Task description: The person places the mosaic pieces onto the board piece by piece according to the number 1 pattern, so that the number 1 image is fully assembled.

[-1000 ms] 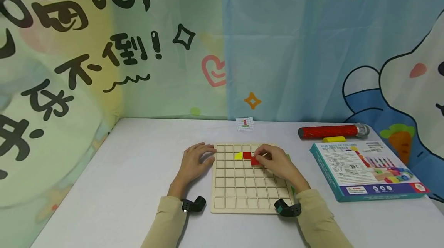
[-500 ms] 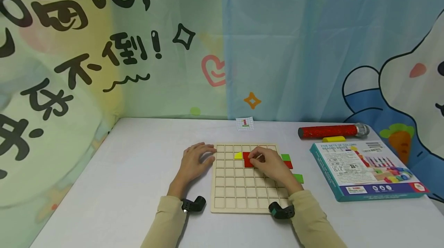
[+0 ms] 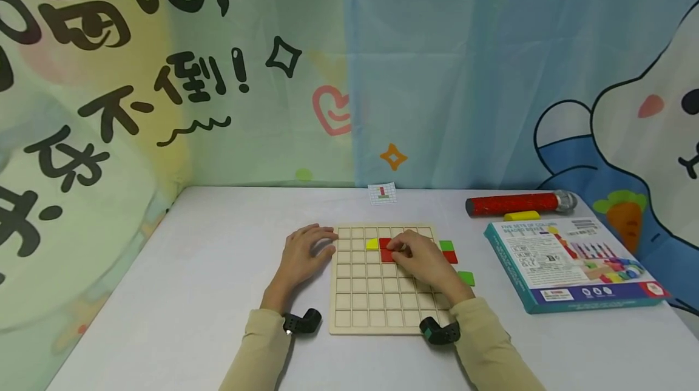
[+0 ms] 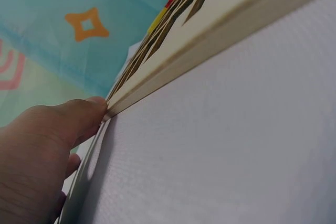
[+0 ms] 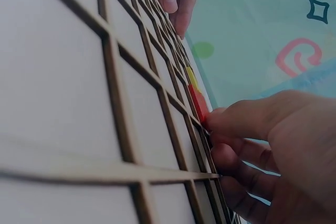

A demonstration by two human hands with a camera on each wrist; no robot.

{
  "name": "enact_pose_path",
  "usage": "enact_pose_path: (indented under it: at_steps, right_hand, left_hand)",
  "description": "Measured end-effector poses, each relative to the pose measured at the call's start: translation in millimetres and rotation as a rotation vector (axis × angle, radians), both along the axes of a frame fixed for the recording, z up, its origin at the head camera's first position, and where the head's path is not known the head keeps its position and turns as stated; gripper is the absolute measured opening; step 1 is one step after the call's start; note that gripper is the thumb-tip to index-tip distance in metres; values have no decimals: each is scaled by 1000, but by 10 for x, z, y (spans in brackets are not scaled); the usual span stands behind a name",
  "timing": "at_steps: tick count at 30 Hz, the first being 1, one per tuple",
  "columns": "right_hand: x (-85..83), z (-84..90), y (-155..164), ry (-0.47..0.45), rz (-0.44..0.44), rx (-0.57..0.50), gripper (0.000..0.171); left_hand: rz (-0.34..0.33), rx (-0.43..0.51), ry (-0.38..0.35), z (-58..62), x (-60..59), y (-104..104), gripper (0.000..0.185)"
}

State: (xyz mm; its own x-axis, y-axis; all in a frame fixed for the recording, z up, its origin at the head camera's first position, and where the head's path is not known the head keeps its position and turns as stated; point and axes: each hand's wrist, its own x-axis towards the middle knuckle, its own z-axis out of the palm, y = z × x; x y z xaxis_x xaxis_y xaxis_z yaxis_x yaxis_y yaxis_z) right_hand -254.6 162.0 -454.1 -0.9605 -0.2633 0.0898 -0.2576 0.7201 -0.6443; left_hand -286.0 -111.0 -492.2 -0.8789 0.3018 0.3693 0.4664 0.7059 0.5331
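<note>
Grid board (image 3: 382, 300): pale unfinished wood, matt, layered edge visible in the left wrist view (image 4: 220, 40). Red piece (image 3: 386, 249) and yellow piece (image 3: 373, 244): painted, smooth, low sheen. Table (image 3: 218, 269): white, matt, finely textured weave. Box (image 3: 568, 263) at 3 o'clock of board: printed cardboard, slight gloss. Red tube (image 3: 510, 204): glittery surface, metallic-looking cap. Backdrop (image 3: 437, 75): printed cloth, softly creased.

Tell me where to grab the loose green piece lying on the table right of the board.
Probably best to pinch the green piece by its two opposite side edges, coming straight down from above. It lies flat on the table, apart from the wooden board, so a side-on grip has nothing to catch.
</note>
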Motion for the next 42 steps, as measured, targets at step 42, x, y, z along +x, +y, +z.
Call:
enact_pose_path:
  at_steps: [42]
  right_hand:
    - [-24, 176, 680, -92, -70, -12, 21]
  left_hand:
    - [4, 8, 5, 4, 11, 4, 22]
